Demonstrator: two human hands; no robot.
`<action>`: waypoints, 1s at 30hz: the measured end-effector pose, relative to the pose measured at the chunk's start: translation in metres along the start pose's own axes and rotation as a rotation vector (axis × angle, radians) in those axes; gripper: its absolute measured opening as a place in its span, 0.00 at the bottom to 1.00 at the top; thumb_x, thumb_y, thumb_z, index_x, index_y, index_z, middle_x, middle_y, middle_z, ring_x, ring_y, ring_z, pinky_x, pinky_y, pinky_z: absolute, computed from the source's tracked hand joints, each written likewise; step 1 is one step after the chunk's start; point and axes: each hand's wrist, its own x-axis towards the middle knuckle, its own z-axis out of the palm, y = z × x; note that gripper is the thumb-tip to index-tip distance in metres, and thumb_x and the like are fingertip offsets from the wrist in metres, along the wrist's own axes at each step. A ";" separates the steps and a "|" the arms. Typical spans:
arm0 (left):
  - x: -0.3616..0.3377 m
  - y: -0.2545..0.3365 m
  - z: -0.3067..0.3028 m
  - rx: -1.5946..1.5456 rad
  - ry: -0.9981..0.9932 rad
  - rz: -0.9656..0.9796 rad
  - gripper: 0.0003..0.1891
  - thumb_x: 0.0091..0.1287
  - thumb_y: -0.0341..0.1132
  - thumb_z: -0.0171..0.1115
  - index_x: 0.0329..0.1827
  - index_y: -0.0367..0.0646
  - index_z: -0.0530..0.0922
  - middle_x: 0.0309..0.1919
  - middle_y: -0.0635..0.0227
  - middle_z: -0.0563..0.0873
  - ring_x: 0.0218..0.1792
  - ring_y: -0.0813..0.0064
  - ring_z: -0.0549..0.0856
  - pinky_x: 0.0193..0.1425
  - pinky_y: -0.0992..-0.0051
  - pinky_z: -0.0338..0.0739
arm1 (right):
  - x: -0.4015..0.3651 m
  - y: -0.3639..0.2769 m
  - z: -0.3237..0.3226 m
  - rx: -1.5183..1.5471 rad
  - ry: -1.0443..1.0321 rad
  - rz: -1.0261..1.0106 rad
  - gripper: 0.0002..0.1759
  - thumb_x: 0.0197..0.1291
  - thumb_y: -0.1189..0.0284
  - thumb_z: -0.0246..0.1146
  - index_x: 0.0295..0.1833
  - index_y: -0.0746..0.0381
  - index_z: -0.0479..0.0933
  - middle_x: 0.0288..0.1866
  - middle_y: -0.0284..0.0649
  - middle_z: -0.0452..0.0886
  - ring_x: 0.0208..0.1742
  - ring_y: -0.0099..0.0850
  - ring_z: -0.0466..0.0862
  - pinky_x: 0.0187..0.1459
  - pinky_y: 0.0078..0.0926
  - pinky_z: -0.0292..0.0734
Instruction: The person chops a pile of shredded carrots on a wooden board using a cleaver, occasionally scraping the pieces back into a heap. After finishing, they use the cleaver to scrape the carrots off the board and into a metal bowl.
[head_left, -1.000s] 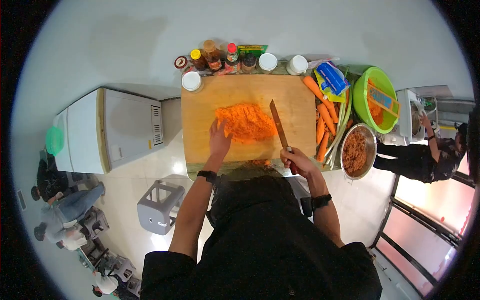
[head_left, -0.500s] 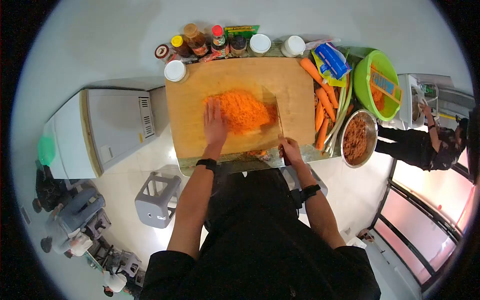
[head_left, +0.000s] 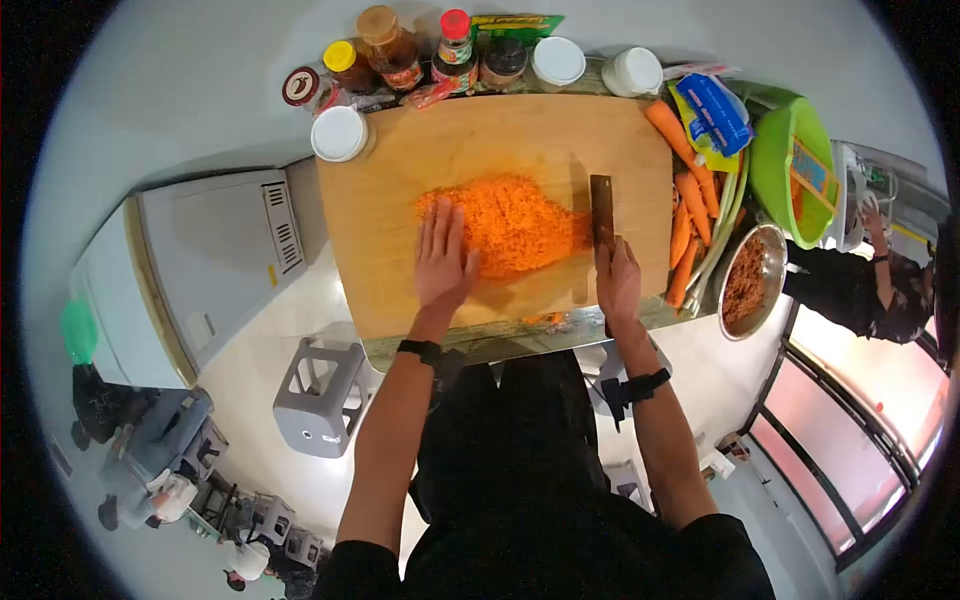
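Observation:
A pile of finely chopped carrot (head_left: 515, 225) lies in the middle of the wooden cutting board (head_left: 400, 140). My left hand (head_left: 443, 262) rests flat at the left edge of the pile, its fingers stretched out and touching the bits, holding nothing. To the right of the pile, my right hand (head_left: 618, 282) is closed round the handle of a cleaver (head_left: 602, 208). The blade stands upright on its edge or nearly so, by the pile's right tip; whether it touches the board I cannot tell.
Bottles and jars (head_left: 390, 50) line the board's back edge, with a white-lidded jar (head_left: 340, 134) on its corner. Whole carrots (head_left: 690, 195), a green basin (head_left: 775, 165) and a steel bowl (head_left: 757, 285) stand at right. A grey stool (head_left: 320, 395) is below left; a person (head_left: 875, 285) is far right.
The cleaver has turned from lying across the pile's right end to standing clear at its right. My right hand has moved right and up. The view has shifted slightly.

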 end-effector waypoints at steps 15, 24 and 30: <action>0.003 0.001 0.005 0.082 -0.014 -0.057 0.31 0.69 0.45 0.57 0.75 0.48 0.67 0.78 0.59 0.62 0.78 0.53 0.60 0.80 0.53 0.56 | 0.000 -0.076 0.015 0.062 -0.137 -0.015 0.08 0.69 0.74 0.57 0.49 0.68 0.70 0.41 0.60 0.76 0.43 0.63 0.76 0.42 0.52 0.73; 0.004 0.001 0.005 0.056 0.001 -0.030 0.31 0.68 0.44 0.57 0.74 0.44 0.67 0.79 0.58 0.60 0.79 0.50 0.58 0.81 0.51 0.53 | 0.000 -0.096 0.017 -0.105 -0.284 -0.014 0.10 0.59 0.81 0.56 0.45 0.68 0.65 0.43 0.54 0.74 0.48 0.56 0.75 0.48 0.52 0.75; 0.004 0.001 0.006 0.058 0.022 -0.042 0.31 0.66 0.42 0.57 0.74 0.47 0.69 0.77 0.59 0.65 0.77 0.53 0.62 0.80 0.53 0.57 | 0.002 -0.084 0.037 -0.146 -0.273 -0.172 0.07 0.63 0.79 0.56 0.43 0.67 0.65 0.41 0.53 0.74 0.46 0.56 0.75 0.47 0.52 0.75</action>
